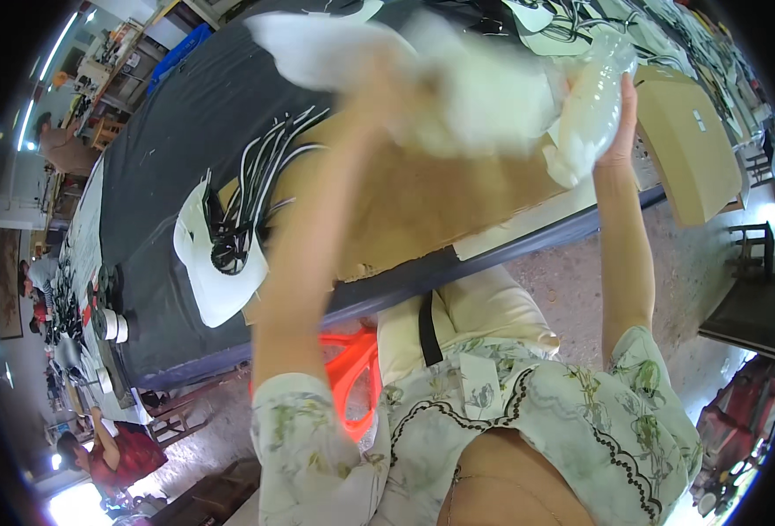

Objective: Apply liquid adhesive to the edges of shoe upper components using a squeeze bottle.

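My right hand point(619, 123) is wrapped round the right side of a glossy, translucent, whitish elongated piece point(587, 118), held above the table; its kind is not clear. My left hand point(380, 88) is smeared by motion over the far part of the table, so its fingers cannot be made out. A blurred pale yellowish-white thing point(484, 101) spans the space between my hands. Beyond my left hand is a smooth white curved piece point(317, 53), partly blurred. Beneath them lies a torn-edged brown cardboard sheet point(440, 206).
A white curved piece point(216, 285) with a bundle of black and white strips point(251, 188) lies left on the black-covered table point(159, 210). A cardboard box point(690, 145) stands at the right edge. An orange-red plastic item point(352, 381) sits below the table's front edge. People work far left.
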Demonstrator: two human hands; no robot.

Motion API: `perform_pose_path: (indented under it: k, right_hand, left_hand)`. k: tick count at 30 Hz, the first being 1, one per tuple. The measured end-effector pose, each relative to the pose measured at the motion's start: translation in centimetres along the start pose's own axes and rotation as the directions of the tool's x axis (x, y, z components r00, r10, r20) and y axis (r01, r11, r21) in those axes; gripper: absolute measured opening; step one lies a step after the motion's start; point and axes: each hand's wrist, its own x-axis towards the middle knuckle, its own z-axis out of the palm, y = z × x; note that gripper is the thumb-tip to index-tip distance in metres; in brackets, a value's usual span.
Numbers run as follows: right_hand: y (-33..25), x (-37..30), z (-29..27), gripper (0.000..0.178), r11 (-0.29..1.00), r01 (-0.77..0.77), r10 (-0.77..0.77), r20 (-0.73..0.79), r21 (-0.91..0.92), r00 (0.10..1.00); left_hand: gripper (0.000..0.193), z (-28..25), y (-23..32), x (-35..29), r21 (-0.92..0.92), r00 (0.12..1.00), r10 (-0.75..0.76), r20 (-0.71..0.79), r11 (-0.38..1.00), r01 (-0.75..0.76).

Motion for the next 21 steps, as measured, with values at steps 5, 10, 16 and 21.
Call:
perform_pose_path:
  k: [5,10,16,21]
  right_hand:
    - [2.0,0.9,-0.2,0.069,0.932,0.234,-0.345,-0.482,-0.275,0.805]
    - [3.6,1.1,-1.5,0.063,0.934,0.229,-0.322,-0.363,-0.275,0.875]
    - [2.5,0.7,-2.2,0.066,0.921,0.307,-0.384,-0.44,-0.239,0.812]
    - [1.8,0.5,-1.6,0.069,0.914,0.321,-0.404,-0.475,-0.249,0.782]
  left_hand:
    - [0.05,7.5,7.1,-9.6,-0.198,0.951,0.276,0.141,0.949,-0.246]
    - [0.041,8.0,6.6,-9.4,-0.226,0.927,0.366,0.088,0.913,-0.339]
    - [0.038,4.4,-0.8,-3.1,-0.988,0.9,-0.415,0.135,0.011,0.153]
    - [0.042,2.7,8.9,-10.2,0.106,0.748,-0.055,0.662,0.994,-0.021]
